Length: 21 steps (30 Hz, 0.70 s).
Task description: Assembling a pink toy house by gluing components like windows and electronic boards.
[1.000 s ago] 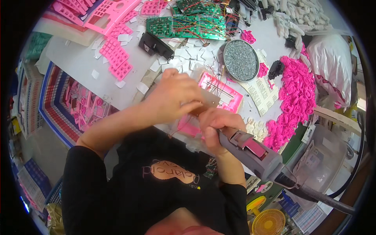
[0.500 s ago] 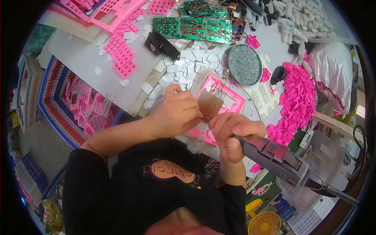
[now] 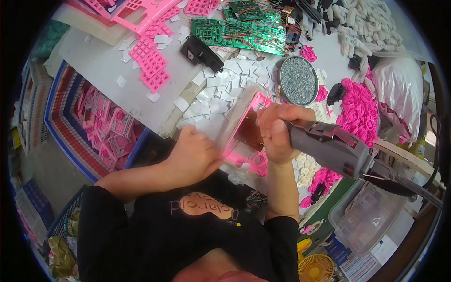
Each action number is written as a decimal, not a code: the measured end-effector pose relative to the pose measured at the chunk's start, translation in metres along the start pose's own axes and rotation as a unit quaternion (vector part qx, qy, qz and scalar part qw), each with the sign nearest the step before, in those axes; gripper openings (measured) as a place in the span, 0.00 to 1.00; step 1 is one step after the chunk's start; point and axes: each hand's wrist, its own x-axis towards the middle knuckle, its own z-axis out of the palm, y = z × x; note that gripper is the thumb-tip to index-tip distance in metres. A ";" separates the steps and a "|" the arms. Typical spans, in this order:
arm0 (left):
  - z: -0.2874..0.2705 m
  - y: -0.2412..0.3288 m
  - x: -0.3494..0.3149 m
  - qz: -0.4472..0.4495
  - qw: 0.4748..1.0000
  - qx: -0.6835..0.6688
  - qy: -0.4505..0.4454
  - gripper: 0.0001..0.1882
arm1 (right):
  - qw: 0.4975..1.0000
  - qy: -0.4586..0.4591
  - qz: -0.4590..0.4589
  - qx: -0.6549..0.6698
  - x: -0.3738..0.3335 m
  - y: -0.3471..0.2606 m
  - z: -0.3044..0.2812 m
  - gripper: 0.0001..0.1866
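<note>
In front of me a pink plastic casing [image 3: 249, 160] lies at a slant, with a brown circuit board [image 3: 249, 131] inside it and thin wires at its far end. My right hand [image 3: 282, 129] is wrapped around a grey electric screwdriver [image 3: 331, 146], over the right side of the board. The screwdriver's tip is hidden by that hand. My left hand [image 3: 195, 152] is curled closed beside the casing's left edge, its fingertips at that edge. Whatever those fingers may hold is hidden.
White paper pieces [image 3: 211, 91] cover the table beyond the casing. A round tin of screws [image 3: 299, 81] stands behind my right hand. Green circuit boards [image 3: 239, 35] lie at the back, pink small parts [image 3: 359, 110] at the right. A lined box [image 3: 66, 127] of pink casings sits left.
My right hand has moved up and over the board with the screwdriver. My left hand has drawn back from the board toward the casing's near left edge. The view has shifted slightly.
</note>
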 end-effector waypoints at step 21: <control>0.016 0.011 0.068 0.152 0.982 -0.109 -0.008 0.07 | 0.978 0.073 0.013 -0.193 0.004 -0.052 -0.038 0.43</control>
